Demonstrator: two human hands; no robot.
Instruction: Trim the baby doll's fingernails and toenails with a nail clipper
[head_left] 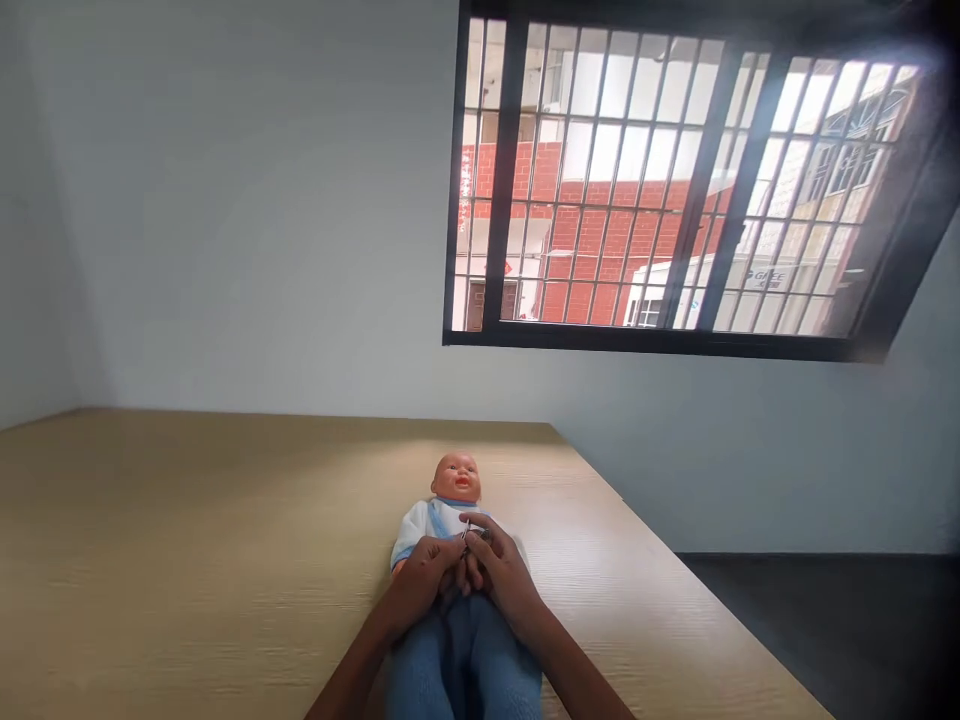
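Note:
A baby doll [456,480] lies on its back on the table, head away from me. Its top [412,524] is white with blue trim, and blue trousers [469,660] stretch toward me. Over the doll's belly my two hands meet. My left hand [427,572] is closed in a pinch; whatever it grips is hidden by the fingers. My right hand [504,572] is closed around a small, thin, shiny metal tool [466,528], whose exact kind is too small to tell. Its index finger reaches across the tool's upper end. The doll's hands are mostly covered by mine.
The pale wooden table [225,560] spreads widely to the left, and its right edge [705,583] slants down beside the doll. Beyond that edge lies a dark floor [825,620]. A barred window [622,180] with a dark frame is set in the pale wall [262,220].

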